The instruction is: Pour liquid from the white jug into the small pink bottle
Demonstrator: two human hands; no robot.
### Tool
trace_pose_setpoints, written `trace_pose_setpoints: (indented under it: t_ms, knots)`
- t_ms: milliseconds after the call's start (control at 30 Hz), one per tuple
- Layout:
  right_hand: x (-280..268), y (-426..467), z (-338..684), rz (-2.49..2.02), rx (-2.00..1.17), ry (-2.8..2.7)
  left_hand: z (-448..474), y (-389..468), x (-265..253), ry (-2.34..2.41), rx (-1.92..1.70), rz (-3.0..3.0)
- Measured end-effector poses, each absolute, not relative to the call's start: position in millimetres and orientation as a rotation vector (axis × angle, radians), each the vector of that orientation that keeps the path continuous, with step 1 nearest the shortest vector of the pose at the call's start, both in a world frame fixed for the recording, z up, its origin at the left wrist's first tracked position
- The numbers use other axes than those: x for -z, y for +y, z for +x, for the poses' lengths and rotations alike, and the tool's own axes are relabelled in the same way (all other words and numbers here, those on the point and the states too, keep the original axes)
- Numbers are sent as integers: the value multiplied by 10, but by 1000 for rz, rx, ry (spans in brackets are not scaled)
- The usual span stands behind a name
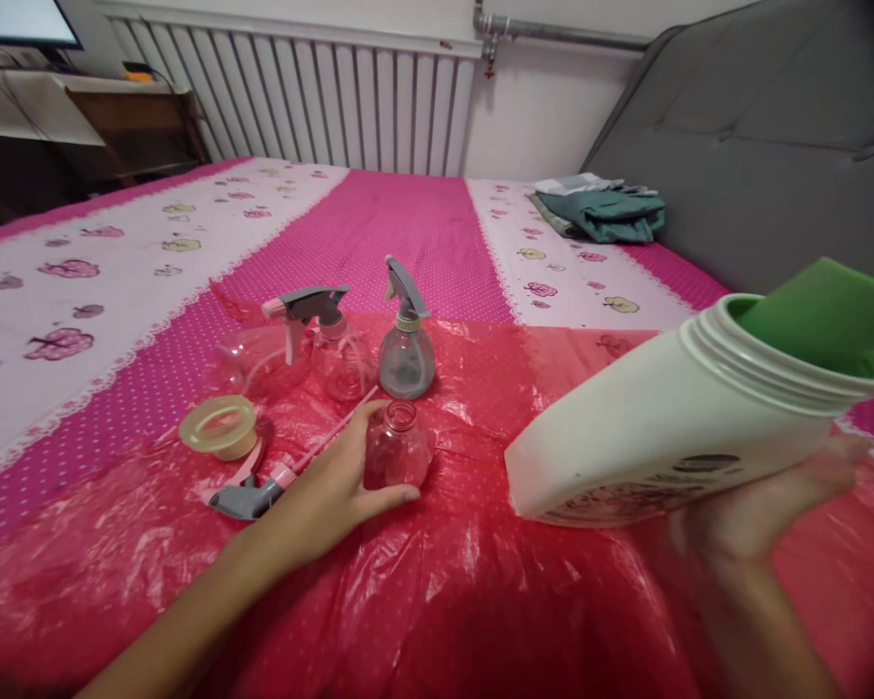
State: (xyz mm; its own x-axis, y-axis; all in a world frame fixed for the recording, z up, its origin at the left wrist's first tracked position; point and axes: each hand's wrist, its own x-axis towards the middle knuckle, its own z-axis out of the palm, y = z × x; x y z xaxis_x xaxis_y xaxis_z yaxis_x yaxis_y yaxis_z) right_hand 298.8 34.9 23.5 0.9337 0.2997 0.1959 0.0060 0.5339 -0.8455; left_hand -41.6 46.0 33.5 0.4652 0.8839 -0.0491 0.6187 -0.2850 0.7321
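My left hand (356,476) curls around a small clear pink bottle (399,454) whose open neck points up. Beneath a large white plastic container (612,437), my right hand (757,505) grips its side; the container leans with its wide mouth up to the right. A green piece (830,311) sticks out of that mouth, its lower part hidden inside. A pink and grey spray head (254,495) with a thin tube lies left of my left hand. Next to it sits a pale yellow bowl-like cup (233,437).
Behind my left hand stand a grey spray bottle (406,359) and a pink spray bottle (342,359); a clear bottle (252,359) lies beside them. Red plastic sheeting (452,602) covers the near bed. Folded cloths (604,214) lie by the grey headboard (757,126).
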Motion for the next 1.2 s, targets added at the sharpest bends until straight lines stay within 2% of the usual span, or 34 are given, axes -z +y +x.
trace_pose_setpoints:
  t_ms: [567, 933, 1200]
  knots:
    - [-306, 292, 2942, -981, -172, -400, -404, 455, -353, 1250, -507, 2010]
    - [-374, 301, 2901, -1031, -213, -241, -403, 453, -358, 1240, -508, 2016]
    - [-308, 286, 2936, -991, -200, -400, -395, 446, -363, 1233, -526, 2010]
